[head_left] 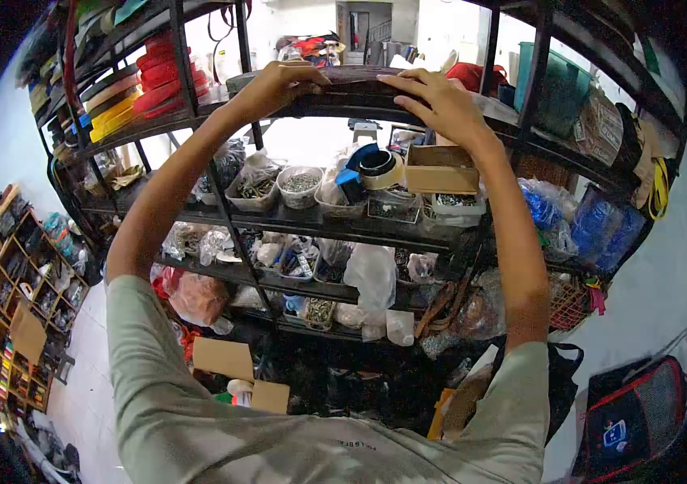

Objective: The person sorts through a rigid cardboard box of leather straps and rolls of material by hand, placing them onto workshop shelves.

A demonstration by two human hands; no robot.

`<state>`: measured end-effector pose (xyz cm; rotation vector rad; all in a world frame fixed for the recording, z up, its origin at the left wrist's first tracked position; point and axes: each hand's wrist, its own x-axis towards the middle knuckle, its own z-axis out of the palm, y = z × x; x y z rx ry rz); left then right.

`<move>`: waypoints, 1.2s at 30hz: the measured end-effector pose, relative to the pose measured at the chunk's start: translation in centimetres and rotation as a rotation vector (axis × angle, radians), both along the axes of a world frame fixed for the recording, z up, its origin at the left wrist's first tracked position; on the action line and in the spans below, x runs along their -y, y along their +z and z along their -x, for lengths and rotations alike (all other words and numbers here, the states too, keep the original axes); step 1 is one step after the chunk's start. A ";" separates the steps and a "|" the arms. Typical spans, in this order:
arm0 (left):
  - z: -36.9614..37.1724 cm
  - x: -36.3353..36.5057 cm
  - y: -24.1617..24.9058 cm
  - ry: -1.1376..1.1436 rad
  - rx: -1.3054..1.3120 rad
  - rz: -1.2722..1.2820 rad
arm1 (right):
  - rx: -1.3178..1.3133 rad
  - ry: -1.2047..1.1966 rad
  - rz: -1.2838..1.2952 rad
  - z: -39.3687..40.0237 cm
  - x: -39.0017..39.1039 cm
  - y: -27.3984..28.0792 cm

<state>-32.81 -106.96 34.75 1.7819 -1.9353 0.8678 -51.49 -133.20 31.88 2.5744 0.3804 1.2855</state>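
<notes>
Both my arms reach up to the upper shelf of a dark rack. Between my hands lies a dark brownish, flat, rounded bundle (pixel 355 74), seen edge-on; I cannot make out its exact kind. My left hand (pixel 289 82) grips its left end, fingers bent over the top edge. At the right end, my right hand (pixel 440 98) has its fingers on the bundle and its thumb lower at the front. Below them on the middle shelf stand a white tub (pixel 300 187) of small metal parts, a cardboard box (pixel 442 169) and a roll of black tape (pixel 376 164).
Red strap rolls (pixel 168 73) and yellow ones (pixel 114 117) are stacked at the upper left. A green bin (pixel 553 85) stands at the upper right. Plastic bags hang off the lower shelf (pixel 372 278). A black and red bag (pixel 634 419) leans at the lower right.
</notes>
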 end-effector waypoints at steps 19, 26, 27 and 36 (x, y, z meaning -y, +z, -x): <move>-4.5 4.0 0.6 0.246 -0.153 0.028 | 0.136 -0.064 -0.215 -0.5 -0.4 0.0; -3.5 4.7 3.2 0.363 -0.067 -0.089 | 0.172 -0.098 -0.235 -0.8 -0.2 0.1; -3.7 4.6 3.5 0.412 0.010 -0.104 | 0.169 -0.105 -0.245 -0.9 -0.1 0.0; -8.9 8.7 7.4 0.769 0.276 -0.498 | 0.123 -0.126 -0.303 -0.7 -0.2 0.3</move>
